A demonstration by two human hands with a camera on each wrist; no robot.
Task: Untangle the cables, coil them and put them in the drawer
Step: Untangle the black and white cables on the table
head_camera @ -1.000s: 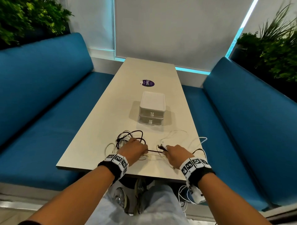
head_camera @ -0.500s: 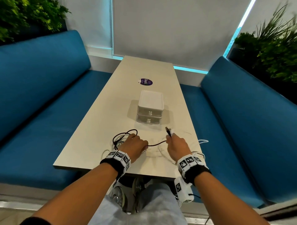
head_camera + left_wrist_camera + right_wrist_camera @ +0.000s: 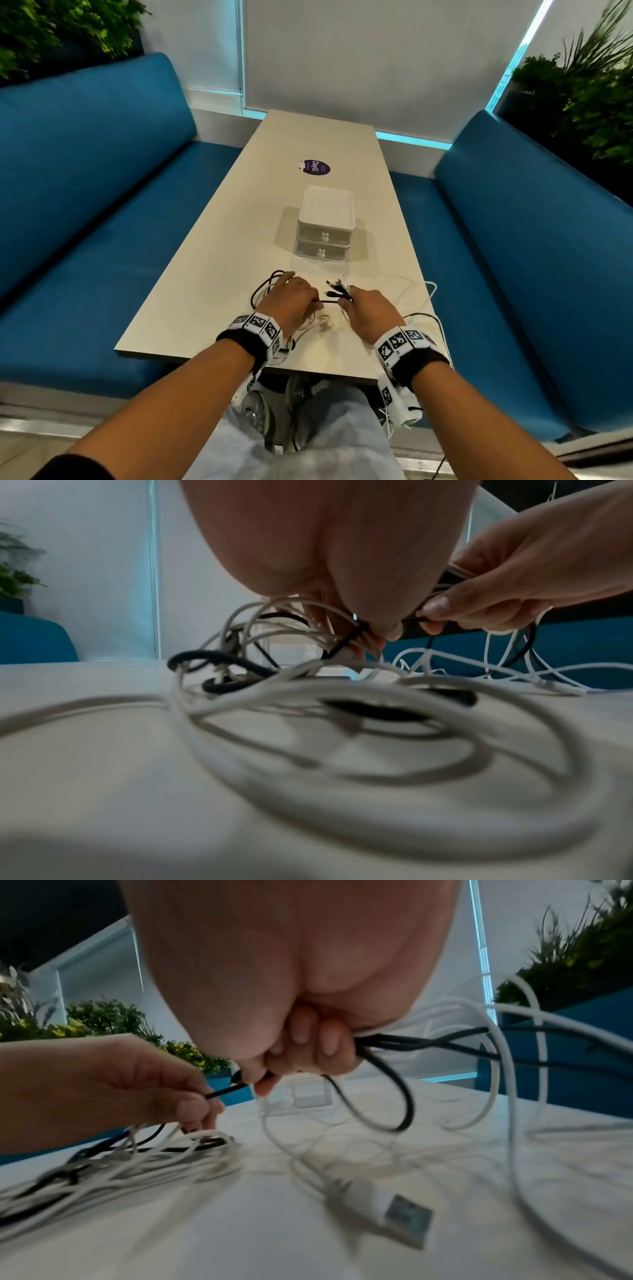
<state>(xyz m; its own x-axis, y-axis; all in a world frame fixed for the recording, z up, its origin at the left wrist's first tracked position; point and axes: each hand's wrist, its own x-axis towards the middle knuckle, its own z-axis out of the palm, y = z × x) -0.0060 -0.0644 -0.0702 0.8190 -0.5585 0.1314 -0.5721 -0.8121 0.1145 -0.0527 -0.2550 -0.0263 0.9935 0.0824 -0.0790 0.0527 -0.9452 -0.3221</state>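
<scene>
The job looks early: nothing is coiled, and both drawers of the small white drawer unit [image 3: 324,229] are closed, with no cable inside as far as can be seen. The left hand [image 3: 289,301] pinches a thin black cable [image 3: 327,301] above the tangle of black and white cables [image 3: 274,653] that lies under and beside it on the desk [image 3: 205,274]. The right hand [image 3: 368,308] has its grip clenched round a bunch of black cable lengths [image 3: 387,1042], with plug ends [image 3: 334,286] sticking out toward the drawer unit; the black strand runs taut between the two hands. A loose white USB plug [image 3: 390,1210] lies on the desk near the right wrist.

Left to do, by my reading: separating, coiling, opening a drawer, stowing.

White cable loops [image 3: 430,294] lie close to the desk's right edge, and some strands hang over the near edge, so they could slip off. The desk is bare between hands and drawer unit, and beyond the purple sticker [image 3: 315,167].
</scene>
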